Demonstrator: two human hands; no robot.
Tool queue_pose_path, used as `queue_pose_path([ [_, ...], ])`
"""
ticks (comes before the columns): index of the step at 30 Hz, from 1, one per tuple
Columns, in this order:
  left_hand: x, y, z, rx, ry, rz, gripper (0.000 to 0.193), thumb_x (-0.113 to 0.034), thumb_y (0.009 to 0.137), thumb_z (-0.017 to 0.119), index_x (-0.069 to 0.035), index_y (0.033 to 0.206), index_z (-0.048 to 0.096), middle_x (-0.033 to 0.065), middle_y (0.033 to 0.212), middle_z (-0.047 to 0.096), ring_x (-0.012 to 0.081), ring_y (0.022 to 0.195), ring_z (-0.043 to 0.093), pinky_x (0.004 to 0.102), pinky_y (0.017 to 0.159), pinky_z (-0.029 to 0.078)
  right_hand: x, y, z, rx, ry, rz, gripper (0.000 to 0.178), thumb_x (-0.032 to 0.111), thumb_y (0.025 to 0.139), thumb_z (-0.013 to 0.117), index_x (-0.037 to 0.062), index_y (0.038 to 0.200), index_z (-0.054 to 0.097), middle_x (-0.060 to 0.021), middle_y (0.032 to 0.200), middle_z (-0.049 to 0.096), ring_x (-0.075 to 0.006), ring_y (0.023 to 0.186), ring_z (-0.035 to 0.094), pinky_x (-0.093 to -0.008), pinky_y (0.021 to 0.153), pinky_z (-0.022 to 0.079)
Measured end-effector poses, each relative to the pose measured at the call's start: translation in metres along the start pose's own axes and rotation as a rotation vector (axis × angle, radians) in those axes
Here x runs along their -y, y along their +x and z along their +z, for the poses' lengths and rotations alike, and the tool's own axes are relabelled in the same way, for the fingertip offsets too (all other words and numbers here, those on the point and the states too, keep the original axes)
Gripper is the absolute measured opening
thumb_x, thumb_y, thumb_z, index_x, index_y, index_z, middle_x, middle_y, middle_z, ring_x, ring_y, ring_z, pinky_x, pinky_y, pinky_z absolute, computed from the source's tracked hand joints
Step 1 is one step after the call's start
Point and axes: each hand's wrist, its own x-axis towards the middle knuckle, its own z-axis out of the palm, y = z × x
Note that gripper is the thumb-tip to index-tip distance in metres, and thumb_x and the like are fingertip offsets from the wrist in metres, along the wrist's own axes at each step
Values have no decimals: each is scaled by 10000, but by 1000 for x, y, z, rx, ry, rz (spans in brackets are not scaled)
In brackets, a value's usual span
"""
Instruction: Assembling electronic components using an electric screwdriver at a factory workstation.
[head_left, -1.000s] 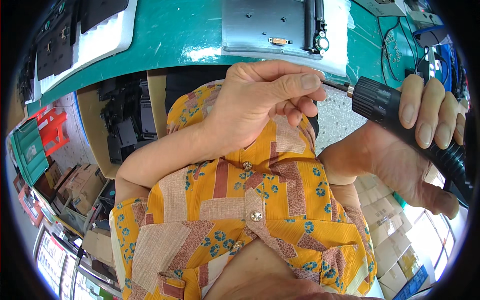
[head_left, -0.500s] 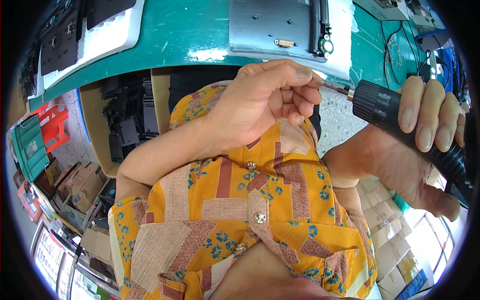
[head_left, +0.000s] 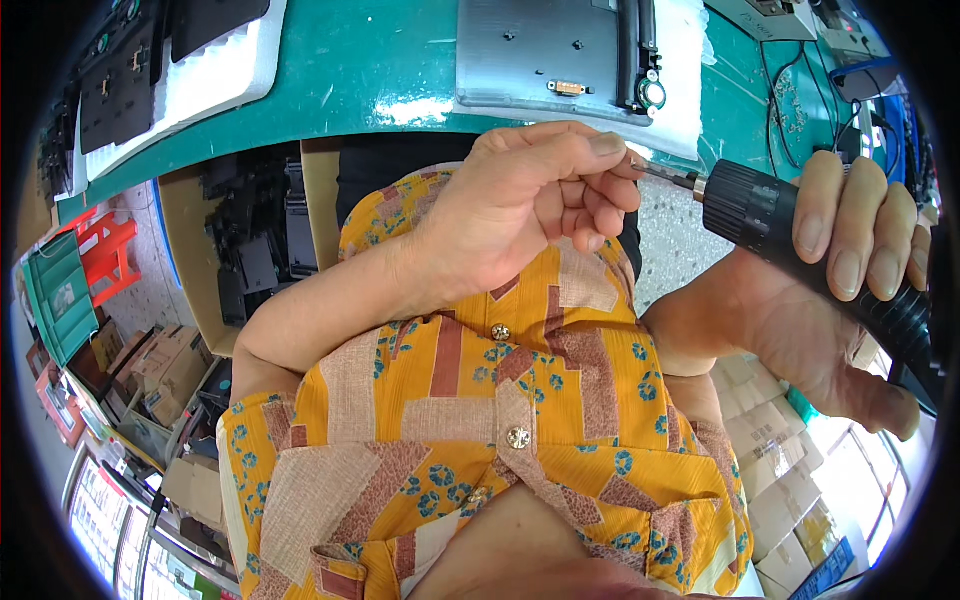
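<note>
holding part-hidden screwdriver (head_left: 752, 207), right grip (head_left: 800, 310), left grip (head_left: 540, 192) by bit (head_left: 668, 176), contact unclear

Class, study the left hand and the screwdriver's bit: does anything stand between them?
Nothing visible does. The left hand has its fingertips at the tip of the bit on the black screwdriver; anything tiny pinched there can't be made out.

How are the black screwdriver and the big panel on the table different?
The screwdriver is long and rounded; the panel is wide and flat. The right hand holds the screwdriver up at a slant, while the panel lies flat on a white sheet. Both are dark.
</note>
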Motion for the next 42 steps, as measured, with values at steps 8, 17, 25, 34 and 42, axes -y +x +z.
queue_pose_path([
  [8,5,-1,0,-3,-41,-8,205,-227,1011,670,-27,993,708,32,809,641,108,692,595,242,568,423,-1,-5,1,-37,-78,-66,706,596,706,851,64,1107,618,-11,953,575,-136,817,564,-300,738,432],
  [17,11,-3,-3,50,-25,5,220,-240,1016,675,-21,1013,693,17,819,630,94,693,581,231,572,420,10,1,-13,79,-46,73,707,601,708,836,64,1113,619,-10,958,576,-135,805,557,-303,732,430],
  [25,11,-4,0,12,-73,-9,208,-249,1020,677,-41,1025,685,3,842,623,79,714,569,222,580,440,3,-2,-6,36,-57,-47,706,605,716,832,71,1129,625,-5,964,579,-133,809,555,-301,732,426],
  [34,13,-5,-3,17,-56,-7,216,-241,1022,673,-27,1054,674,4,840,615,78,718,564,216,583,439,4,6,-13,133,-85,67,726,633,722,830,82,1147,624,1,971,583,-123,812,561,-295,719,433],
  [42,15,-5,-7,15,-36,-25,221,-231,1026,664,-17,1076,680,3,836,610,83,711,549,212,583,420,0,2,-6,151,-84,92,743,642,718,840,87,1158,615,-2,985,586,-123,823,571,-296,726,446],
])
